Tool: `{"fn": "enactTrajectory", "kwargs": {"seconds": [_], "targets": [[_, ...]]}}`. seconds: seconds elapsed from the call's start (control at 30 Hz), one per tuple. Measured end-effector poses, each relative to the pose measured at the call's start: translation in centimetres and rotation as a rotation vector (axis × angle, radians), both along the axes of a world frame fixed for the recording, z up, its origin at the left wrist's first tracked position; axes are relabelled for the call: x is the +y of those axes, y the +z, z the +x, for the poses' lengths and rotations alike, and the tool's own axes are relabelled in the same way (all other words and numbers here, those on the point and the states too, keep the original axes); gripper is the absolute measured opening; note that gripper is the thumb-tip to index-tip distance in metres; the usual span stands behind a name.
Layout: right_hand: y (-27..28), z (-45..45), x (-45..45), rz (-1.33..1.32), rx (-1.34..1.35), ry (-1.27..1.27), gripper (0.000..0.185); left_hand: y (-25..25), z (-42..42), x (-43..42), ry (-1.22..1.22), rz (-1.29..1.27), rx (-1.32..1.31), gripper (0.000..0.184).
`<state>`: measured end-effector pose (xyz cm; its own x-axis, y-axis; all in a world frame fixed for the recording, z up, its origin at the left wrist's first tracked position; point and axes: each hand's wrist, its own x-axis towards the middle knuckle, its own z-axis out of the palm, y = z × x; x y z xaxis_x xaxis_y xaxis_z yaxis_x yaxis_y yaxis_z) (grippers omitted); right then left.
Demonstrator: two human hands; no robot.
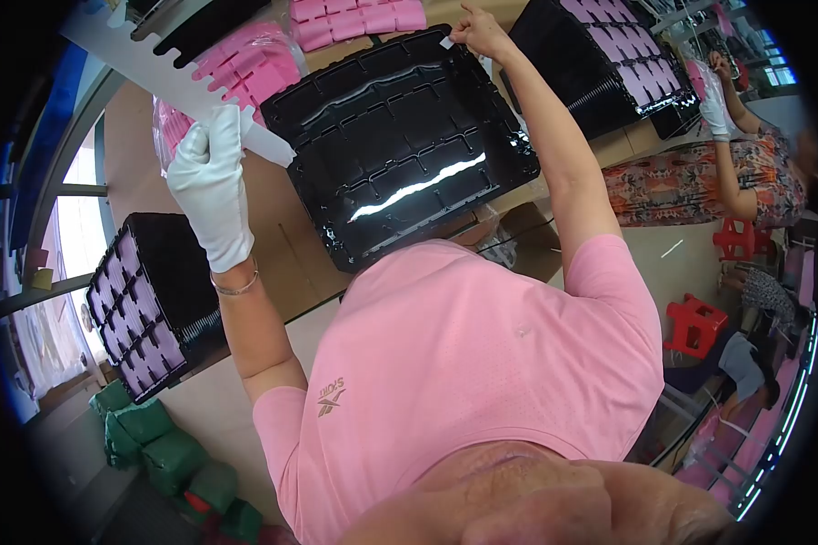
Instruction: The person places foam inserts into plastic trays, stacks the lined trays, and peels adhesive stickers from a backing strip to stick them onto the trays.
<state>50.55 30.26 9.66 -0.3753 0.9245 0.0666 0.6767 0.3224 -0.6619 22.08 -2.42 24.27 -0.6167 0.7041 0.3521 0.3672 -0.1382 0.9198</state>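
Note:
My left hand (211, 177) wears a white glove and is closed around a long white notched strip (159, 68). One end of that strip reaches down to the left edge of a glossy black plastic tray (400, 136). The tray lies in front of my body, with slots and raised lines across its face. My bare right hand (480, 34) is at the tray's far right corner, fingers pinched by a small white piece (446, 43). Whether the fingers grip the piece or the tray's rim is hard to make out.
Pink foam pieces (245, 64), partly in clear plastic, lie behind the tray. Stacks of black trays with lilac inserts stand at left (141, 309) and right (623, 54). Green bundles (154, 440) lie lower left. A co-worker (736, 177) and red stools (695, 325) are at right.

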Motion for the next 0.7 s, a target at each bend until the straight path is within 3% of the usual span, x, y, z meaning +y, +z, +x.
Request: {"fn": "enactTrajectory", "kwargs": {"seconds": [0.1, 0.33, 0.4, 0.7], "targets": [[-0.8, -0.6, -0.5, 0.167, -0.210, 0.054, 0.019, 0.2, -0.2, -0.3, 0.005, 0.003, 0.009, 0.017], [-1.3, -2.2, -2.9, 0.177, -0.348, -0.019, 0.013, 0.4, -0.4, -0.6, -0.025, 0.067, -0.009, 0.015], [-2.9, -2.1, -2.1, 0.408, -0.445, 0.059, 0.014, 0.9, 0.1, -0.1, -0.049, 0.078, -0.022, 0.014], [-4.0, -3.3, -2.6, 0.387, -0.541, 0.061, 0.012, 0.3, 0.0, -0.5, -0.034, 0.067, -0.051, 0.013]]}}
